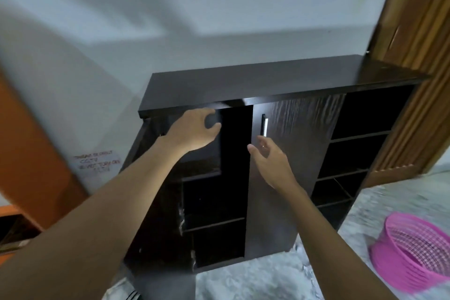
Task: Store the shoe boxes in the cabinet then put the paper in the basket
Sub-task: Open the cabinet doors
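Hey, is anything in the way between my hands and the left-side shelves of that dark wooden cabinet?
Nothing visible. The dark wooden cabinet is open on its left, with the left hand reaching in near the top. The right hand is open before the shut middle door, beside that opening.

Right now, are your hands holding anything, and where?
Right hand: nothing. Left hand curls by a dark box in the cabinet; grip unclear.

Red handwriting (97, 161) on the white wall (73, 95) reads "CCTV" in one line; the rest is too blurred
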